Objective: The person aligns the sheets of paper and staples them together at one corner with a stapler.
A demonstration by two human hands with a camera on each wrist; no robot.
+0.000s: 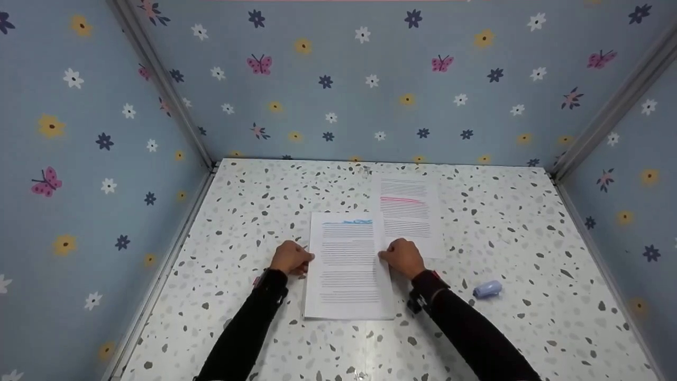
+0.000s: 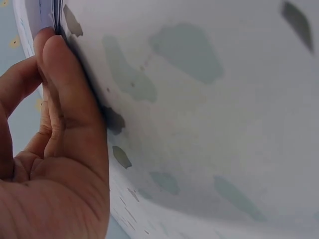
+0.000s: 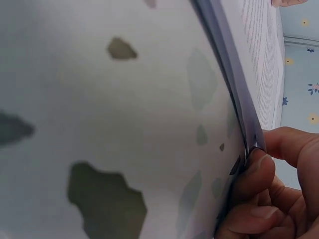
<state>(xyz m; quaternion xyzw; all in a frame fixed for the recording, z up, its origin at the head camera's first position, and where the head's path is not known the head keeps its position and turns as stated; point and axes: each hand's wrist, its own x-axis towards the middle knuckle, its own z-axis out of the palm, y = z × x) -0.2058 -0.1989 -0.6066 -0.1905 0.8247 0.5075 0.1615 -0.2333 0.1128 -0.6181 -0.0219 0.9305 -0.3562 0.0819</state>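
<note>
A stack of printed paper (image 1: 346,264) lies on the speckled table, its top sheet marked with a blue streak near the upper edge. My left hand (image 1: 292,258) is at the stack's left side; thumb and finger pinch the sheet edges, seen close in the left wrist view. On the opposite side my right hand (image 1: 403,258) pinches the right edge. In the right wrist view, the right index finger (image 3: 286,142) bends over the sheets (image 3: 234,74), with the thumb beneath. How many sheets each hand holds cannot be told.
Another printed sheet (image 1: 407,211) with a pink streak lies behind the stack, partly covered by it. A small lavender object (image 1: 487,289) of unclear kind is to the right of my right forearm. Flowered panels (image 1: 338,79) enclose the table (image 1: 254,211) at back and sides.
</note>
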